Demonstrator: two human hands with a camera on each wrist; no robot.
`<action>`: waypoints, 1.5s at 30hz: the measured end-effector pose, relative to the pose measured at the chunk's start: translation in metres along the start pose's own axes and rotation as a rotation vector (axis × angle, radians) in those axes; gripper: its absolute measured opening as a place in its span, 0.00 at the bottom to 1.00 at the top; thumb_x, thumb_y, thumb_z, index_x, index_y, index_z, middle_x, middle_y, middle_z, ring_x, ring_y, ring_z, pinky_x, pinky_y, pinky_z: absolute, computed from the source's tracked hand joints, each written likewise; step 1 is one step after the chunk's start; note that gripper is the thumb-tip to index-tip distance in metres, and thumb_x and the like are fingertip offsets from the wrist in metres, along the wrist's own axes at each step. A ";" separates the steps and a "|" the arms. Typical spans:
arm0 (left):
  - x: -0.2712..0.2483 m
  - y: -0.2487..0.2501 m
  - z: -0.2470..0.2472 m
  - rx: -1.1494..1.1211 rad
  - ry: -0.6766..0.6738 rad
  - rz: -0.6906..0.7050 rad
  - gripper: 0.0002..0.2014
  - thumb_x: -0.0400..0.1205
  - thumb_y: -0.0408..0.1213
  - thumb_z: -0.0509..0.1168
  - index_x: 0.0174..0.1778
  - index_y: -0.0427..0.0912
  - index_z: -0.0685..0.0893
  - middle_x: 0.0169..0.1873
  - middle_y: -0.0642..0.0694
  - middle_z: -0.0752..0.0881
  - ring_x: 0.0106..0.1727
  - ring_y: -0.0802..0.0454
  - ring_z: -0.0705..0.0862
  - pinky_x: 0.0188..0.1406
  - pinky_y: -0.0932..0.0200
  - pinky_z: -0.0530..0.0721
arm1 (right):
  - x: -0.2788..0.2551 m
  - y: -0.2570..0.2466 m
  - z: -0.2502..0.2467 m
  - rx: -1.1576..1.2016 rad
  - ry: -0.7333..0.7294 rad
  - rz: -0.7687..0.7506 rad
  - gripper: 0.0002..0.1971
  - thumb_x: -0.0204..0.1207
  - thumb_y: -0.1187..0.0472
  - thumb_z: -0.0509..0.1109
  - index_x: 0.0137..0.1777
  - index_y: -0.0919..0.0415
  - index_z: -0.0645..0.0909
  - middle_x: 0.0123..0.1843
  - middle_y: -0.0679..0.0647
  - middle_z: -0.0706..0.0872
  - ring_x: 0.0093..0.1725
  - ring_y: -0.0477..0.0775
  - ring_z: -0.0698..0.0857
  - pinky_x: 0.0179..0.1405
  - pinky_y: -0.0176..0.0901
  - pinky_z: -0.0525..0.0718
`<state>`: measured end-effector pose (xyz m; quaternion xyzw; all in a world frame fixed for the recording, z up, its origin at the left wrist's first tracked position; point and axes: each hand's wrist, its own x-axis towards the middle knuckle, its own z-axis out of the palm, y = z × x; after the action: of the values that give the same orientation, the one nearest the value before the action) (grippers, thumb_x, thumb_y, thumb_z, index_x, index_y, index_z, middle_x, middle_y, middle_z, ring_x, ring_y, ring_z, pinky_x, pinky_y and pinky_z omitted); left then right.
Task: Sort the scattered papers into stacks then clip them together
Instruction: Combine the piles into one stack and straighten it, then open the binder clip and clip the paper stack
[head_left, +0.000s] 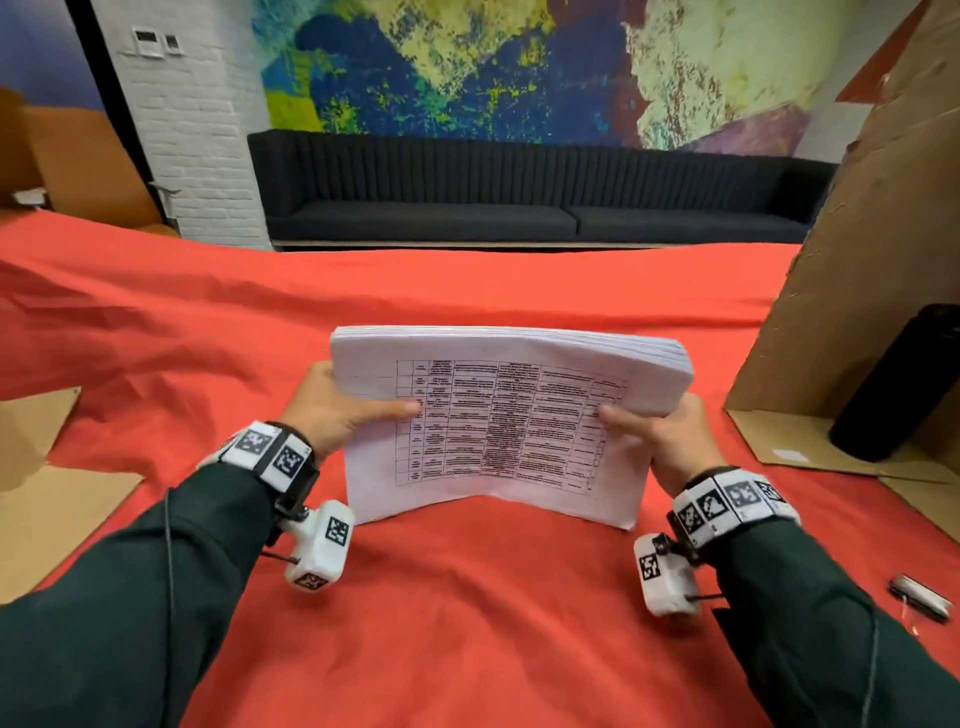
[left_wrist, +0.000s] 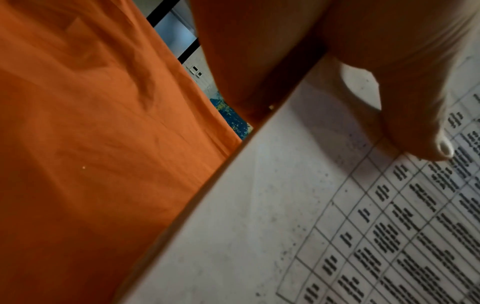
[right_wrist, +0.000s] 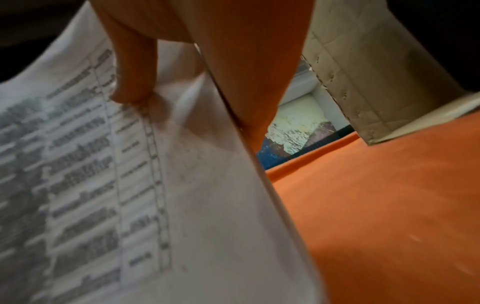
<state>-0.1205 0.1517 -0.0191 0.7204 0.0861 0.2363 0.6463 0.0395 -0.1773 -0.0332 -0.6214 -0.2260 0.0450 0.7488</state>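
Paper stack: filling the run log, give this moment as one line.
paper stack upright on red cloth | left hand grips | right hand grips | unclipped

paper stack (head_left: 498, 415): thin matt white sheets, printed table in black ink. tablecloth (head_left: 467, 597): red woven cloth, matt, creased. cardboard panel (head_left: 883, 208): brown corrugated board, rough, scuffed. bottle (head_left: 898, 384): black, matt finish. sofa (head_left: 519, 197): dark ribbed upholstery. sleeves (head_left: 130, 597): dark green cloth.

Dark green sleeves (head_left: 130, 597), white tag-marked wristbands (head_left: 270, 454) with cameras (head_left: 319, 551)
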 end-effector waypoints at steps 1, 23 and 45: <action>-0.001 0.001 0.000 0.002 -0.007 0.011 0.25 0.57 0.29 0.88 0.51 0.40 0.93 0.50 0.43 0.96 0.56 0.43 0.93 0.52 0.56 0.93 | 0.001 -0.009 0.001 -0.044 0.008 -0.073 0.46 0.41 0.47 0.95 0.62 0.64 0.87 0.55 0.59 0.94 0.52 0.57 0.92 0.59 0.58 0.90; -0.010 -0.022 -0.007 0.101 -0.226 -0.146 0.33 0.65 0.16 0.82 0.67 0.36 0.85 0.58 0.39 0.93 0.59 0.45 0.93 0.52 0.54 0.93 | 0.045 -0.085 -0.015 -1.014 -0.357 -0.172 0.13 0.70 0.61 0.86 0.32 0.59 0.83 0.29 0.50 0.81 0.31 0.45 0.75 0.32 0.45 0.77; -0.046 0.036 0.019 0.993 -0.230 -0.160 0.80 0.39 0.77 0.76 0.87 0.41 0.60 0.84 0.40 0.70 0.83 0.43 0.72 0.84 0.48 0.70 | -0.050 -0.011 -0.001 -0.339 -0.315 0.525 0.13 0.76 0.79 0.75 0.59 0.69 0.87 0.51 0.60 0.95 0.48 0.61 0.95 0.44 0.53 0.93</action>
<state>-0.1585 0.1099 0.0048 0.9529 0.1711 0.0359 0.2477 -0.0078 -0.1981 -0.0366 -0.7593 -0.1756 0.2931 0.5539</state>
